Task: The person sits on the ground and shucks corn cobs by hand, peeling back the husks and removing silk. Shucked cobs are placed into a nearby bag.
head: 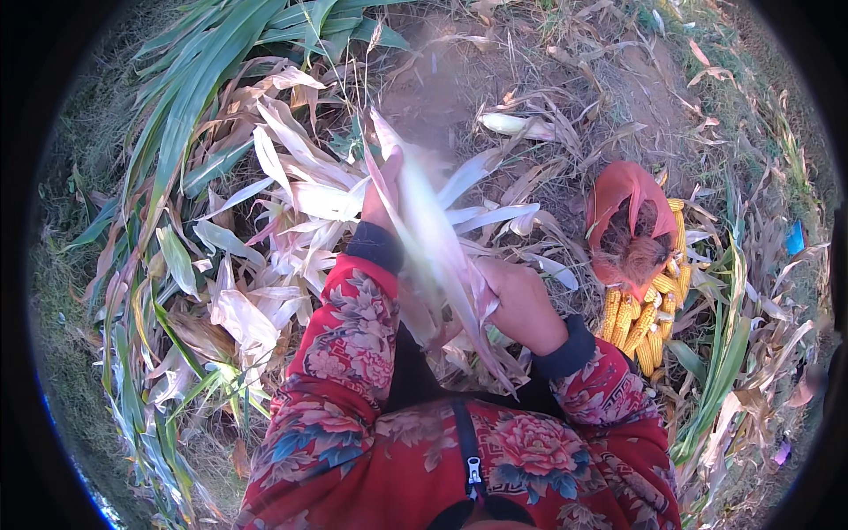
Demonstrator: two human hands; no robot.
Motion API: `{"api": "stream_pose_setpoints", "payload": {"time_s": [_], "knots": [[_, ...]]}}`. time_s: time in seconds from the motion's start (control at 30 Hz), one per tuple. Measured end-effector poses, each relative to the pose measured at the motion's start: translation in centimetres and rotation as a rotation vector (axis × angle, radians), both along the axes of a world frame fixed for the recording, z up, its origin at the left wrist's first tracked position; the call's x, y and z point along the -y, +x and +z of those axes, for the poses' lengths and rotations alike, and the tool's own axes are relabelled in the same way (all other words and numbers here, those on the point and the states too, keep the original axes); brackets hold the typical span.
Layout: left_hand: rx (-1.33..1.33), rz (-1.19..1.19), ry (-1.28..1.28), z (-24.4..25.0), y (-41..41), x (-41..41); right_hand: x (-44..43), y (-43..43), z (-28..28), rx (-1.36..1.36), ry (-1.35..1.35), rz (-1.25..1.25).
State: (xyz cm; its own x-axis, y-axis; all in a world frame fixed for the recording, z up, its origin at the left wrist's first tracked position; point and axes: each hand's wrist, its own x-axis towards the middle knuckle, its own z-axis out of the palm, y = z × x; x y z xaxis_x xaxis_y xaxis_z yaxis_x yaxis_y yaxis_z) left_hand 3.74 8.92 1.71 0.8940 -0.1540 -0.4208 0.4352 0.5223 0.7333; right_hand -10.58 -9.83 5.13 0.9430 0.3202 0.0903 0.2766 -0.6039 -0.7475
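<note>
Between my hands is an ear of maize in pale husk (424,218), tilted and blurred, with long husk leaves fanning out around it. My left hand (387,189) grips its upper far part from the left side; my fingers are mostly behind the husk. Lower on the right, my right hand (520,301) is closed on the pinkish husk leaves (478,295). Kernels on this ear are not visible. To the right of my right hand lies a pile of bare yellow maize cobs (639,328).
A torn reddish bag or cloth (613,192) with maize silk in it lies against the cobs. Stripped husks (248,324) heap up on the left, below green maize leaves (205,86). A husked ear (517,126) lies on the soil ahead. Green stalks (722,371) lie at right.
</note>
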Motion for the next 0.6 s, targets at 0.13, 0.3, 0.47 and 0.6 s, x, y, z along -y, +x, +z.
{"api": "stream_pose_setpoints", "payload": {"time_s": [0.13, 0.3, 0.47, 0.6], "knots": [[-0.067, 0.085, -0.104, -1.0, 1.0, -2.7, -0.4, -1.1, 0.8, -0.037, -0.011, 0.075], [-0.058, 0.337, -0.085, -2.1, 2.0, -4.2, -0.3, -1.9, 0.5, -0.028, 0.039, 0.12], [-0.038, 0.537, -0.156, -4.0, 3.3, -7.7, 0.1, -2.8, 2.0, -0.01, 0.013, 0.192], [-0.017, 0.579, -0.12, -2.9, 3.4, -7.1, 1.3, -2.4, 1.0, -0.01, 0.044, 0.176]]}}
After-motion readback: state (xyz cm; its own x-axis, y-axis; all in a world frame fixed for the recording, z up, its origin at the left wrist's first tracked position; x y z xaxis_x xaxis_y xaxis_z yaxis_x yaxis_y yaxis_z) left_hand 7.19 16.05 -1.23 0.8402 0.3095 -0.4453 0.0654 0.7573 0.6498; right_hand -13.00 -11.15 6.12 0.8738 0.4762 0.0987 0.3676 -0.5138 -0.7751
